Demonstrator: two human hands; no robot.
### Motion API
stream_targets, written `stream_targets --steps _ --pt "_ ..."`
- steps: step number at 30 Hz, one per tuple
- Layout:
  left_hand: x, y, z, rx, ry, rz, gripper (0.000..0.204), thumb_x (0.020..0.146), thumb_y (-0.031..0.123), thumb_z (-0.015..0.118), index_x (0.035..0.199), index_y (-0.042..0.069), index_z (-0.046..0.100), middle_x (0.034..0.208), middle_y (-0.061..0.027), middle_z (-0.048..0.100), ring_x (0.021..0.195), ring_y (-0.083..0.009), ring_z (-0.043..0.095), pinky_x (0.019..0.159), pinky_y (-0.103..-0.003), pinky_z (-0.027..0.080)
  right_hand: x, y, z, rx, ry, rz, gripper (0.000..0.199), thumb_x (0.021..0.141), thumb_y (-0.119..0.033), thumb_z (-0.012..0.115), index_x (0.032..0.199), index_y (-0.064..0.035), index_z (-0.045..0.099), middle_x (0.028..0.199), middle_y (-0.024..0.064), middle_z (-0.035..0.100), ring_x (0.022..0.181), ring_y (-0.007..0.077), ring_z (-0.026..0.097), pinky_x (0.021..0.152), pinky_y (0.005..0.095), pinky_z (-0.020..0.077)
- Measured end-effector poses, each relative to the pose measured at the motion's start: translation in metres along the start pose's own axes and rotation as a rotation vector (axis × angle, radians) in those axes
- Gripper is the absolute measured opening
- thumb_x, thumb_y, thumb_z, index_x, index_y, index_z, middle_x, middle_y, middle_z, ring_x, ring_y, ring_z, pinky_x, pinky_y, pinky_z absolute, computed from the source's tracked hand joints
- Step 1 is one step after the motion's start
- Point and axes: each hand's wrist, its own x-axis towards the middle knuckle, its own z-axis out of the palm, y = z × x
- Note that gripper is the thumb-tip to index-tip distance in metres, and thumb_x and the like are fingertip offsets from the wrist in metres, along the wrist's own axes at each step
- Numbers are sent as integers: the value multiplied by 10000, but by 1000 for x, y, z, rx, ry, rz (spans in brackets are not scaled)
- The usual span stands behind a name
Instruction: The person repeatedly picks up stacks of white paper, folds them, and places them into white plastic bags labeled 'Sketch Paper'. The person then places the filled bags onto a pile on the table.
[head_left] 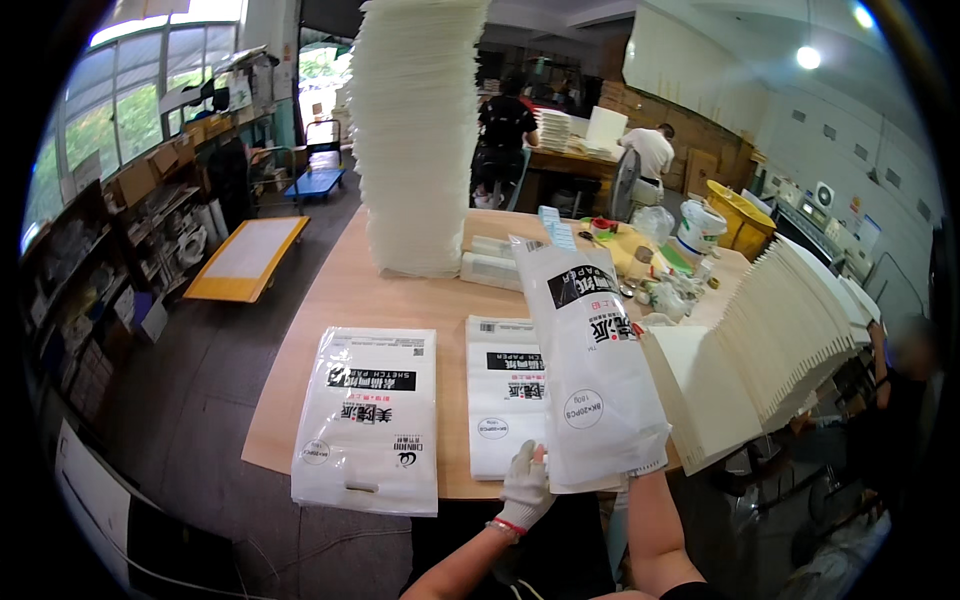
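Observation:
A white plastic bag of sketch paper (605, 400), printed in black and red, is held up tilted over the table's near edge. My left hand (526, 488), in a white knit glove with bare fingertips, closes on its lower left edge. My right forearm (657, 525) reaches up to the bag's lower right corner; that hand's fingers are hidden behind or inside the bag. Beneath it, partly covered, lies a pile of similar printed bags (493, 440). Another pile of printed bags (365, 420) lies to the left, overhanging the near edge.
A tall stack of white paper (415, 140) stands at the table's (300, 400) far side. Fanned paper sheets (780, 340) rise on the right. Beyond are a white bucket (700, 225), an orange-edged flat cart (248, 258), shelves at left and two people working at a far table.

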Motion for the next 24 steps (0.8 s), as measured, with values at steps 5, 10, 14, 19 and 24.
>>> stream_targets --steps 5,10,14,19,24 --pt "-17 28 6 -50 -442 -247 323 760 211 549 1057 85 532 944 -152 598 782 -355 590 688 -444 479 -26 7 -13 -72 35 33 395 761 -375 534 1023 -87 601 995 183 600 976 348 542 852 418 417" --pt "-116 -32 82 -495 -385 -759 349 808 317 537 1032 56 594 912 -119 651 842 -283 615 719 -368 472 -53 -17 54 -206 -330 23 384 760 -366 536 1019 -92 605 1000 176 598 988 345 534 861 419 412" --pt "-155 -75 119 -592 -343 -897 343 866 303 493 1079 42 559 1000 -118 623 870 -250 602 718 -354 481 -115 18 126 -22 44 -556 357 757 -353 555 1009 -108 612 990 141 591 963 334 531 826 426 426" --pt "-140 -38 70 -1044 -253 -1188 286 898 210 453 1091 15 537 1021 -105 605 882 -223 597 712 -339 503 -103 40 140 -52 34 -597 246 787 -223 526 1000 -139 617 943 105 609 870 298 569 764 423 451" --pt "-202 -95 88 -7 -495 -586 263 841 199 515 1050 49 573 993 -151 617 896 -277 604 726 -366 493 -82 -4 143 -178 -128 -463 256 816 -281 487 941 -115 637 856 90 652 805 275 628 692 415 488"
